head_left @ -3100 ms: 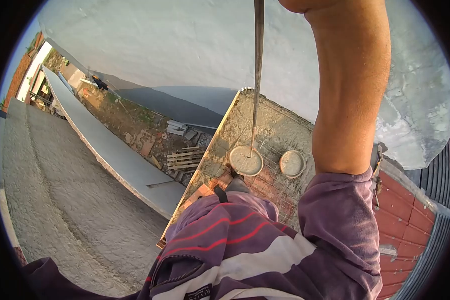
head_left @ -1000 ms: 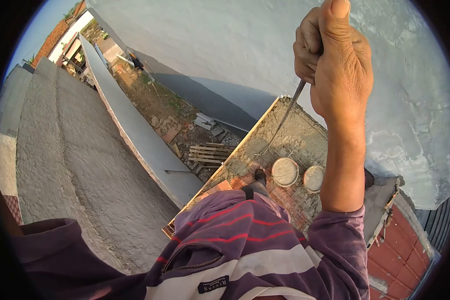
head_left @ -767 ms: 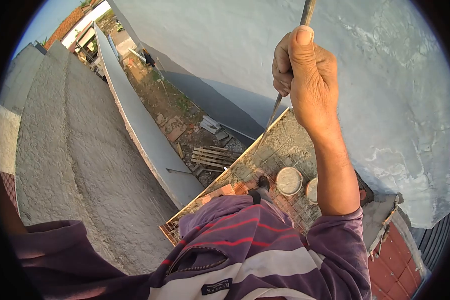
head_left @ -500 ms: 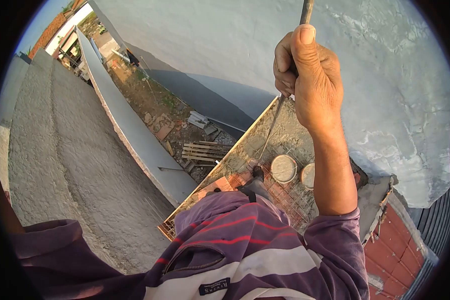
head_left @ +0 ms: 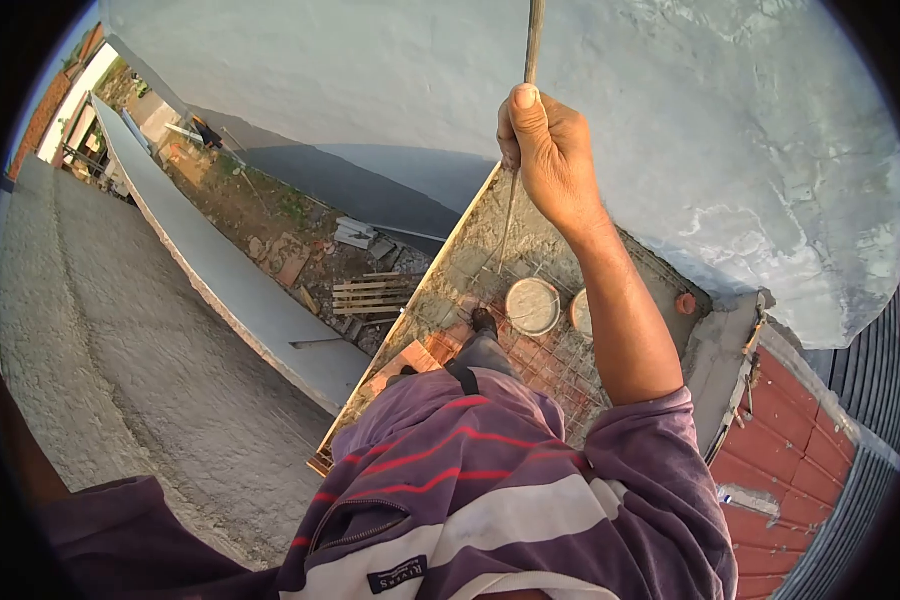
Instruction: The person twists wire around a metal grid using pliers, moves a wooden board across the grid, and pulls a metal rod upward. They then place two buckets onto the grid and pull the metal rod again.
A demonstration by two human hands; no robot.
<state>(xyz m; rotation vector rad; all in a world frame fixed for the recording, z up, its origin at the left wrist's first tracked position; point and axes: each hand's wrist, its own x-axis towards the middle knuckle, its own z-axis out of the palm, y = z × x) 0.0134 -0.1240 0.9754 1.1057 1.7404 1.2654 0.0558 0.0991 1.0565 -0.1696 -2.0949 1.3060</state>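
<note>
My right hand [head_left: 550, 155] is raised in front of me, its fingers wrapped round a long thin rod [head_left: 536, 45] with the thumb pressed along it. The rod's upper part runs out of view at the top. Its thin lower part slants down toward the rough wet concrete [head_left: 470, 250]. Below my right wrist stands a round bucket [head_left: 533, 305] with grey contents, and a second bucket [head_left: 581, 312] is partly hidden by my forearm. My left hand is out of view; only the left sleeve [head_left: 110, 520] and some dark forearm show at the left edge.
A plastered wall [head_left: 390, 80] rises ahead and to the right. Wire mesh [head_left: 550, 375] lies near my feet. A board edge [head_left: 425, 295] borders the slab, with a drop to the ground and stacked timber [head_left: 370, 297] beyond. Red roofing [head_left: 780, 440] lies at right.
My right hand and the rod have shifted left and slightly lower in view. The whole scene has shifted left too, as the camera turned. The grip stays closed.
</note>
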